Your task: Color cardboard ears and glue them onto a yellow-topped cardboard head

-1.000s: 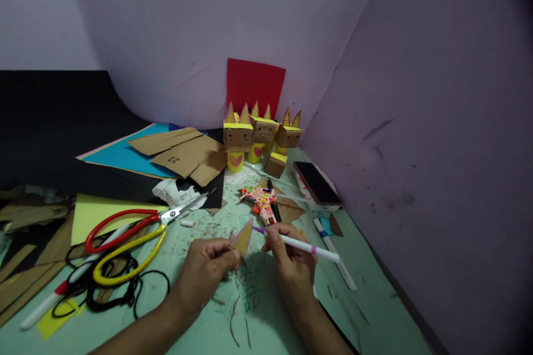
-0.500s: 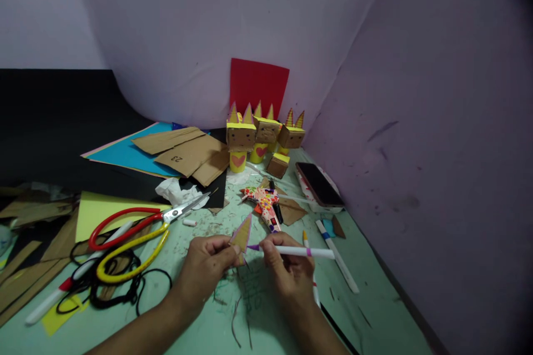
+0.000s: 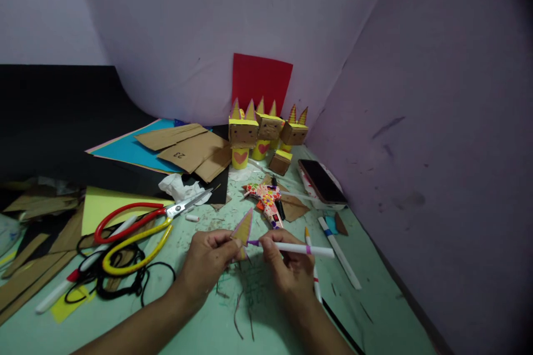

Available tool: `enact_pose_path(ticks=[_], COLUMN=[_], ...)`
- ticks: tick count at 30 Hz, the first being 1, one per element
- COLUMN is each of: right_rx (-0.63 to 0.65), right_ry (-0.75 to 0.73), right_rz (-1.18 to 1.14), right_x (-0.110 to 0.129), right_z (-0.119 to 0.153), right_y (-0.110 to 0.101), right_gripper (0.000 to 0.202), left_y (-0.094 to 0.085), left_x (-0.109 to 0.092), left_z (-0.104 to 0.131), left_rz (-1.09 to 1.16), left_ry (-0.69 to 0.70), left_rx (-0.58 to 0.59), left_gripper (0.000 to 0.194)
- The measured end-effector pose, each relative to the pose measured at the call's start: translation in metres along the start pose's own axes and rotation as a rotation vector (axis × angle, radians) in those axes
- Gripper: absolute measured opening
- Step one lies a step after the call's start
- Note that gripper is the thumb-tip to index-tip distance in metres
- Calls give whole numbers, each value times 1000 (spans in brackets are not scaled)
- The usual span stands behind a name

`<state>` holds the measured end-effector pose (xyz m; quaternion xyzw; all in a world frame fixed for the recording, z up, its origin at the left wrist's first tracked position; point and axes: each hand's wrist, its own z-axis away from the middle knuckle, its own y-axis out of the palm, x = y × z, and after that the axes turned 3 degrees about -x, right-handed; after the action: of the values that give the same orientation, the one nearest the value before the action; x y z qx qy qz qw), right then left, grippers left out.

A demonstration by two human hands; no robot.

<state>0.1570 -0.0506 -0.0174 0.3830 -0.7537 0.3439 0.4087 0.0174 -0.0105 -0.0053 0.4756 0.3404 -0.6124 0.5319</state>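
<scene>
Between thumb and fingers, my left hand pinches a small cardboard triangle whose edges are coloured purple, its point facing up. My right hand is closed around a white marker with a purple band. The marker's purple tip is at the right edge of the triangle; whether it touches is too small to tell. Just beyond the hands lies a flower-patterned glue gun.
Red-and-yellow scissors lie at left over black cord. Cardboard pieces and blue paper are behind. Boxy cardboard figures stand before a red sheet. A phone and a capped marker are at right.
The marker tip has come nearer to the triangle's right edge. The view has shifted slightly, and both hands keep their holds.
</scene>
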Motion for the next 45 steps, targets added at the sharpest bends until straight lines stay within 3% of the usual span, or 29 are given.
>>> enact_pose_path(ticks=[3, 8, 14, 19, 22, 27, 30, 33, 36, 39, 42, 45], right_rx=[53, -21, 56, -34, 7, -50, 101, 309, 428, 472, 490, 511], right_ry=[-55, -22, -44, -43, -63, -33, -41, -113, -155, -159, -159, -157], right_rz=[3, 10, -3, -19, -7, -14, 120, 225, 266, 282, 285, 269], right_x=[1, 2, 3, 3, 1, -5, -8, -7, -4, -3, -5, -5], right_z=[1, 0, -1, 0, 0, -3, -5, -7, -8, -10, -11, -13], right_y=[0, -3, 0, 0, -1, 1, 3, 4, 6, 8, 8, 7], right_gripper=[18, 21, 18, 20, 19, 20, 20, 41, 56, 55, 54, 53], left_y=[0, 1, 0, 1, -1, -14, -19, -23, -30, -41, -46, -42], left_x=[0, -3, -1, 1, 1, -5, -13, -21, -26, -32, -41, -48], left_z=[0, 1, -1, 0, -1, -11, -17, -19, -21, -23, -19, -11], left_rz=[10, 16, 3, -22, -21, -126, -184, -221, -280, -599, -982, -1022], left_ry=[3, 6, 10, 22, 29, 62, -32, -128, -186, -67, 116, 149], left_rx=[-1, -1, 4, 12, 7, -204, -243, -186, -129, -125, -294, -344], left_gripper=[24, 23, 25, 26, 26, 27, 24, 19, 22, 25, 31, 33])
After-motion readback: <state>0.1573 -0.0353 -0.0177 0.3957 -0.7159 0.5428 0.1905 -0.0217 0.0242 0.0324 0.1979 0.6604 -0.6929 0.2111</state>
